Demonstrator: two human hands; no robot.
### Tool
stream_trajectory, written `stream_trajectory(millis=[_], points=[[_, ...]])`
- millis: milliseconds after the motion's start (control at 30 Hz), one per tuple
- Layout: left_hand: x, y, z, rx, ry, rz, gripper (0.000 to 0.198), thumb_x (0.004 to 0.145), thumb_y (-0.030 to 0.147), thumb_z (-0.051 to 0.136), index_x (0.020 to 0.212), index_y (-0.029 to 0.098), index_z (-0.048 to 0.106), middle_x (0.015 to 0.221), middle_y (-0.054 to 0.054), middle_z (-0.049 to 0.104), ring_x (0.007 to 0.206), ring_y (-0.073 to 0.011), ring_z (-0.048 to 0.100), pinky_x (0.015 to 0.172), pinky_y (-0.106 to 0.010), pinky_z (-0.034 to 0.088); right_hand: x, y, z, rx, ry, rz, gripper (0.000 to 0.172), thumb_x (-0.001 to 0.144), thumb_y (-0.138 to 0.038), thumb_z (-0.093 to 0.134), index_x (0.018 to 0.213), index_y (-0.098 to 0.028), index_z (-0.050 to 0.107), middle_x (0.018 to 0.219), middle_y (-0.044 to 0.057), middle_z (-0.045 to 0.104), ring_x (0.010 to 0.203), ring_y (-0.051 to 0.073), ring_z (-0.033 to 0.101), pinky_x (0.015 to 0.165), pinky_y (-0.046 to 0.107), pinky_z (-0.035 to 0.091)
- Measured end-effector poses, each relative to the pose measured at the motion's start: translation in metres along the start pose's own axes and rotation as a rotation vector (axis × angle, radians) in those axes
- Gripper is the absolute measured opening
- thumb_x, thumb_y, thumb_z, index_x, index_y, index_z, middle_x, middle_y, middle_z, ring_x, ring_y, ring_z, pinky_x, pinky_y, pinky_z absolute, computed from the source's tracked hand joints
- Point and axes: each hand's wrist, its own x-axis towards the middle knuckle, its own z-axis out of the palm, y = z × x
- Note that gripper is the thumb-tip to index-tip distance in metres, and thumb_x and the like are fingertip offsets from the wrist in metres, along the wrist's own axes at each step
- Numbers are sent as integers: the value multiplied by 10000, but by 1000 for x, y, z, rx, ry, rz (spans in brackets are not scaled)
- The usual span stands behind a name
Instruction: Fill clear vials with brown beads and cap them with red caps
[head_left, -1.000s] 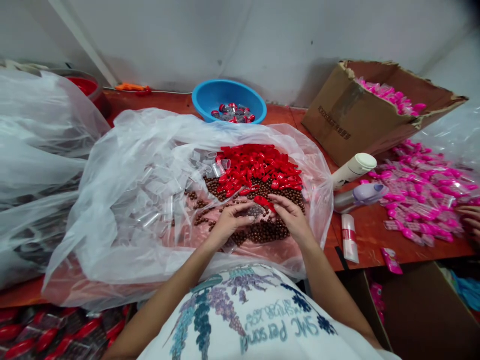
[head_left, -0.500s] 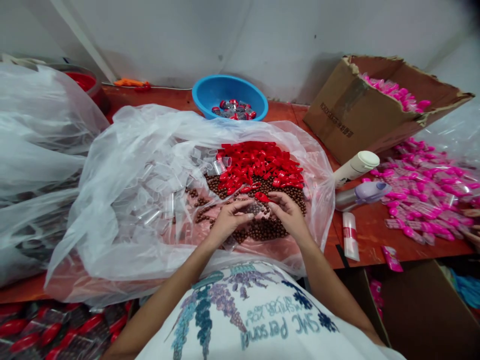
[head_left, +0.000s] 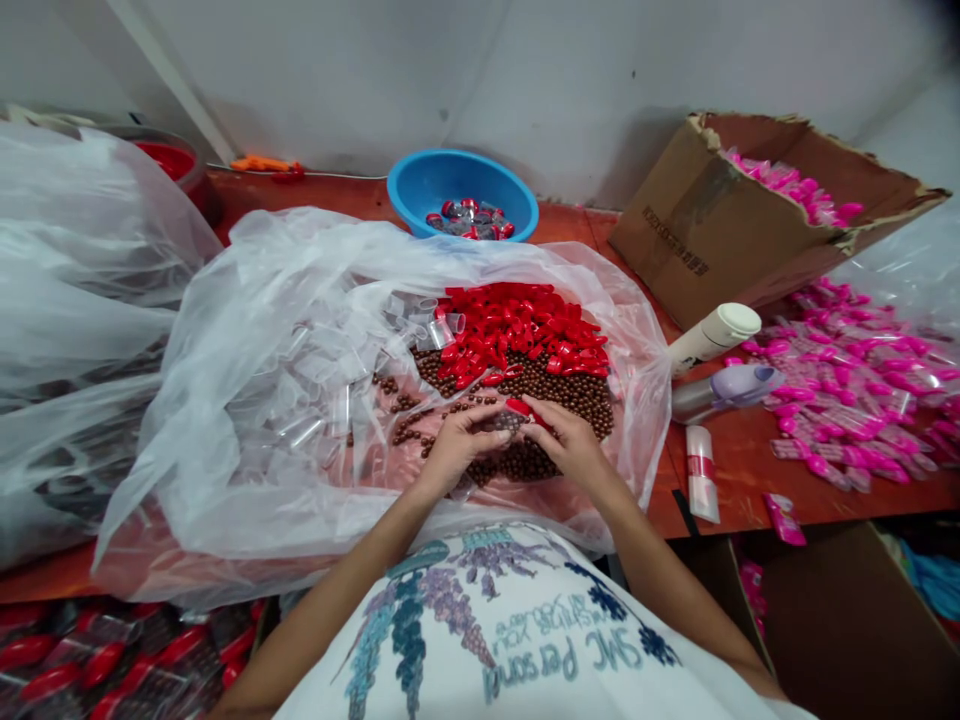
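Note:
Between thumb and fingers, my left hand (head_left: 459, 447) grips a small clear plastic tube (head_left: 508, 418) with dark beads inside. My right hand (head_left: 571, 440) pinches a red plastic cap (head_left: 519, 406) against the tube's end; the fingers partly hide how far it sits on. Under and around both hands lie loose brown beads (head_left: 532, 460) on a clear plastic sheet (head_left: 247, 250). Just beyond is a heap of red caps (head_left: 517, 325). Left of the beads, empty clear tubes (head_left: 315, 370) are piled on the sheet.
A blue basin (head_left: 463, 170) at the back holds several capped tubes. To the right stand a cardboard box (head_left: 667, 230), a white bottle (head_left: 712, 338), a lilac-topped flask (head_left: 720, 390), a red-banded bottle (head_left: 701, 475) and a pile of pink-capped tubes (head_left: 855, 380). Filled red-capped tubes (head_left: 112, 660) lie lower left.
My right hand has moved slightly left and brought the red cap onto the tube's end. Another person's hand at the right edge has left the view.

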Motion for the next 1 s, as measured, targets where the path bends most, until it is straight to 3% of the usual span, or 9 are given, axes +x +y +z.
stream_trajectory(millis=[133, 300, 400, 467, 600, 700, 767, 867, 1000], points=[[1, -8, 5, -75, 6, 2, 572, 559, 232, 816, 1108, 157, 677, 1089, -96, 676, 926, -229, 632, 813, -362, 518, -6, 2, 16, 61, 229, 76, 268, 879, -316, 533, 1106, -284, 671, 1116, 32, 676, 1038, 201, 616, 967, 375, 444], [0, -12, 7, -51, 2, 34, 543, 552, 236, 822, 1076, 163, 696, 1084, -93, 682, 923, -222, 631, 840, -364, 506, -12, 2, 27, 201, 309, 209, 265, 853, -351, 563, 1066, -260, 692, 1071, 33, 692, 929, 200, 644, 850, 367, 512], [-2, -11, 7, -103, 3, -1, 536, 537, 223, 830, 1055, 163, 705, 1038, -87, 697, 867, -210, 641, 809, -360, 515, -13, 1, 27, 205, 331, 187, 259, 857, -346, 562, 1062, -255, 692, 1078, 34, 688, 973, 202, 632, 890, 373, 493], [-3, -11, 6, -130, 3, -20, 532, 535, 217, 831, 1050, 163, 707, 1028, -87, 699, 862, -215, 644, 790, -359, 520, -12, 1, 24, 158, 293, 109, 246, 873, -329, 546, 1065, -269, 687, 1091, 29, 680, 1020, 195, 614, 944, 369, 458], [-5, -7, 1, -59, 22, 32, 490, 590, 213, 804, 1069, 189, 700, 1120, -71, 672, 978, -227, 622, 881, -355, 483, -9, 5, 13, -2, 65, -56, 286, 860, -327, 569, 1136, -273, 627, 1121, 44, 643, 1042, 197, 590, 947, 364, 443], [-6, -2, -1, 43, 33, 63, 474, 607, 220, 794, 1069, 173, 698, 1109, -64, 679, 1002, -230, 615, 932, -354, 450, -8, 9, 12, -160, -35, -148, 595, 723, -340, 720, 1263, -238, 490, 1206, 86, 564, 1098, 239, 542, 952, 390, 435], [-6, 0, -1, 61, 33, 76, 486, 601, 236, 799, 1069, 158, 693, 1079, -64, 690, 982, -229, 621, 918, -345, 458, -7, 10, 15, -231, -27, -191, 674, 706, -309, 728, 1302, -228, 423, 1228, 100, 529, 1122, 247, 517, 964, 399, 426], [-3, -1, 3, -52, 15, 48, 470, 694, 394, 729, 1096, 159, 665, 1061, -74, 690, 929, -218, 638, 806, -306, 503, -8, 7, 21, -288, 11, -228, 632, 728, -262, 688, 1299, -244, 419, 1214, 94, 513, 1134, 243, 501, 975, 398, 418], [2, -7, 9, -245, 20, -95, 601, 785, 600, 535, 1183, 154, 594, 893, -97, 705, 706, -197, 663, 508, -239, 473, -10, 1, 26, -267, -81, -168, 701, 691, -286, 722, 1324, -287, 421, 1240, 83, 490, 1155, 252, 488, 972, 397, 416]])
